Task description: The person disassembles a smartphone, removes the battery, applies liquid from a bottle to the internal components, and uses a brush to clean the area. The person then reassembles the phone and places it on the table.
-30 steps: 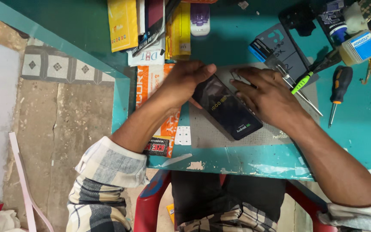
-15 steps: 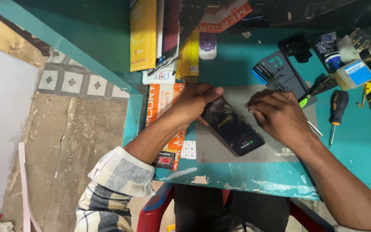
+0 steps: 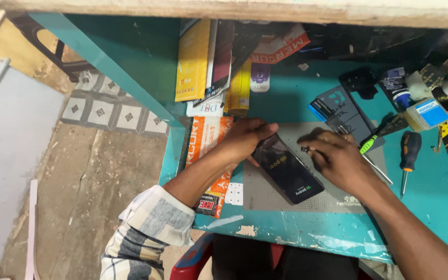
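On the left the teal bench (image 3: 130,67) ends in a slanted edge, with bare floor beyond, so there is no support on that side. The left hand (image 3: 245,137) has come off the face of the dark phone (image 3: 286,167) and now curls around its upper left corner, fingers bent, steadying it on the grey mat (image 3: 265,192). The phone's screen now glows (it looked dark a second ago), which suggests it has just been powered up. The right hand (image 3: 338,158) has lifted from the glass and pinches a tiny dark piece at its fingertips just above the phone's top right edge. Further right, a green-handled screwdriver (image 3: 372,148) and a black-handled screwdriver (image 3: 408,155) crowd the mat's border, leaving little room there.
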